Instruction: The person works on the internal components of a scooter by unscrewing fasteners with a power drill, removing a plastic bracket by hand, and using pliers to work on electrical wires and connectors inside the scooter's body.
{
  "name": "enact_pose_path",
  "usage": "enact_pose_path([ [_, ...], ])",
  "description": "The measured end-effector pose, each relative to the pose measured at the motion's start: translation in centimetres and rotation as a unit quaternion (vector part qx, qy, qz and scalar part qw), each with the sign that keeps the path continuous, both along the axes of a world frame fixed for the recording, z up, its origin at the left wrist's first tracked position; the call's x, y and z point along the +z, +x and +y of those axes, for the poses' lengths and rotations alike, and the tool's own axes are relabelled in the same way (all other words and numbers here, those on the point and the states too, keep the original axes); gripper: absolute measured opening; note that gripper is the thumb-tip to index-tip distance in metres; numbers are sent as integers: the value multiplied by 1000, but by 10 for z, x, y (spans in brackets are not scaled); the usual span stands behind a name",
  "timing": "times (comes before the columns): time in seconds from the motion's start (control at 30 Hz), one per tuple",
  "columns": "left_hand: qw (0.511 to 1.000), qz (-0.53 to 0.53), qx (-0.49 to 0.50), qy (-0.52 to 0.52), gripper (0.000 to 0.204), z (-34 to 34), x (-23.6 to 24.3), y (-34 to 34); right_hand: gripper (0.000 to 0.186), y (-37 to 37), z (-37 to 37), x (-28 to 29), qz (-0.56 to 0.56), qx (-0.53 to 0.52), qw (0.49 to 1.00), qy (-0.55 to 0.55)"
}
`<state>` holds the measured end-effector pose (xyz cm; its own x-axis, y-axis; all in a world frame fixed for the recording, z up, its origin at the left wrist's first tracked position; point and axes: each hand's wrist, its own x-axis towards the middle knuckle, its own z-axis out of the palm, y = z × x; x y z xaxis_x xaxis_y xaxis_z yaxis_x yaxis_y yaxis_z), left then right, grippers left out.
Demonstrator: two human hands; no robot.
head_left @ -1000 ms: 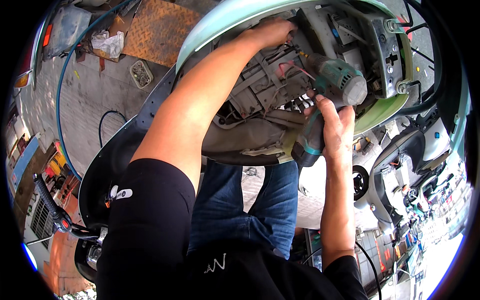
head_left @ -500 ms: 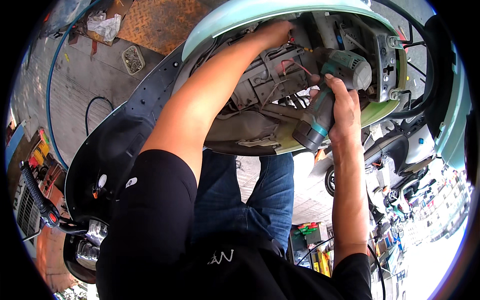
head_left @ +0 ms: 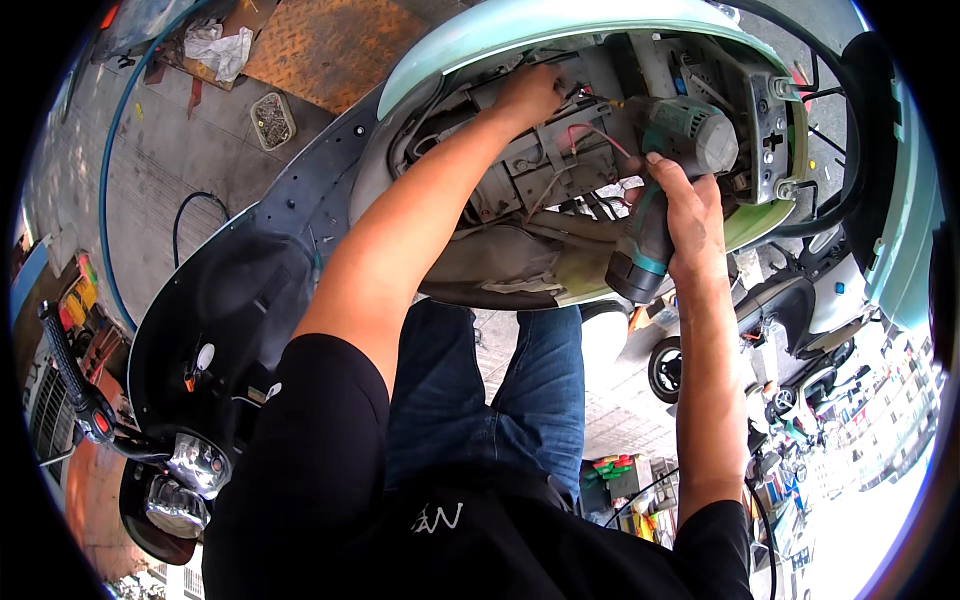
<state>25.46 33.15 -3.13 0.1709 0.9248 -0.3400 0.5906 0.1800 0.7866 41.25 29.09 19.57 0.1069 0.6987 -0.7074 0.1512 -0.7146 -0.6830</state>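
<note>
Teal-and-dark-grey cordless power driver (head_left: 688, 128) sits over the open cavity of a mint-green, curved scooter shell (head_left: 560, 28), to the right of the left hand (head_left: 530, 97), with its slim, yellowish metal bit (head_left: 614, 103) aimed across at that hand. On the right hand (head_left: 692, 215), the fingers are wrapped around the handle and the thumb lies high on it; whether 1 of them is squeezing the trigger I cannot tell. On the left, the fingers are bent close to the bit's end, but I cannot tell whether they pinch anything. That closeness looks like the chief hazard: if the bit slipped while spinning, it could jump sideways into the left fingertips. The thin, pinkish-red wire (head_left: 583, 127) looping just below the driver's nose could be snagged if the tool dipped. A tilted push could also chew up a screw head, since the driver is held by 1 hand only, and any small part let go there might drop deep among the grey metal frame pieces (head_left: 530, 160).
</note>
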Motion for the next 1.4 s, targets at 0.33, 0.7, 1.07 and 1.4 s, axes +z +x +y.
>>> enact_pose_path([
  [0.33, 997, 75, -32, 10, 39, 2, 6, 16, 29, -1, -16, -3, 11, -25, 999, 28],
  [0.7, 995, 48, -45, 71, 36, 3, 9, 20, 35, 10, -26, 12, -1, 17, 1000, 25],
  [1.07, 991, -23, -45, 122, 18, -76, 120, -80, 57, 39, -57, 87, 92, 28, 995, -12],
  [1.4, 681, -325, 621, -213, 15, -299, 60, -237, 62, 24, -93, 70, 269, 21, 963, -28],
])
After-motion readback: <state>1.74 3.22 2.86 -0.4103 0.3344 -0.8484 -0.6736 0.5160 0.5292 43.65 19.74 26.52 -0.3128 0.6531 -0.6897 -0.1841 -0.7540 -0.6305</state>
